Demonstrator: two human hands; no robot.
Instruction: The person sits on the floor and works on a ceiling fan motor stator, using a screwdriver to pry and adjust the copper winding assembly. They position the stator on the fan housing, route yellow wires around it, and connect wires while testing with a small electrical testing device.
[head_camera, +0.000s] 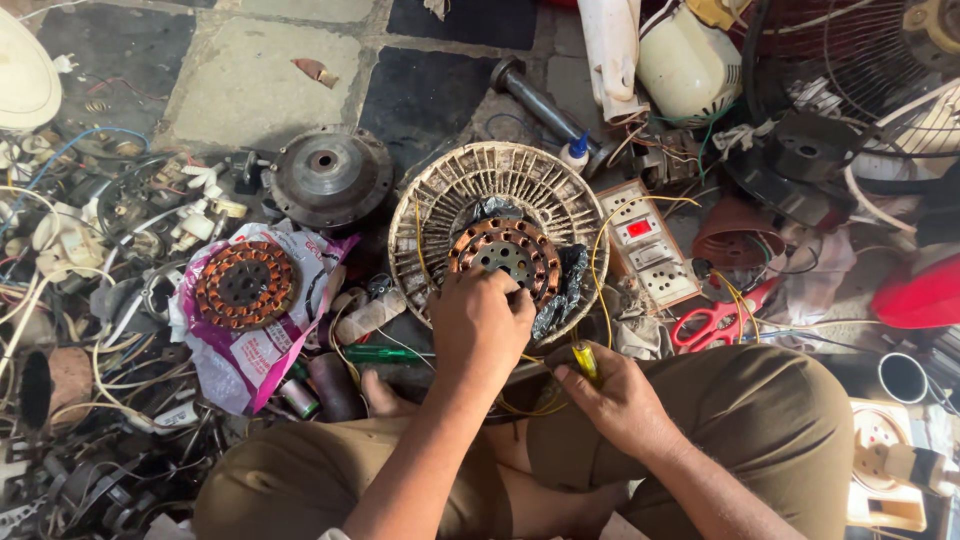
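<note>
Copper windings ring the stator (505, 255), which sits inside a pale ribbed fan housing (440, 200) on the floor just ahead of the person's crossed legs. The left hand (482, 322) rests curled on the stator's near edge, fingers bent onto the coils, seemingly pinching something there, though what is hidden under the knuckles. The right hand (620, 400) is closed around a yellow-handled tool (585, 360), its tip pointing toward the housing rim; thin yellow wire (600, 250) loops from the stator past this hand.

Risks, as I judge them: the tool tip lies near the fine coils, so a slip could nick the enamel or cut a strand. The yellow wire runs close to the wrist and could snag and tug a joint loose. The housing is only resting on clutter and may rock under pressure.

Room is tight. A switch board (650, 255) touches the housing's right side, red scissors (715, 322) lie just beyond, a second stator (245, 285) on a pink bag sits to the left, and a green screwdriver (385, 352) lies near the left forearm. The only free path is straight back toward the lap.
</note>
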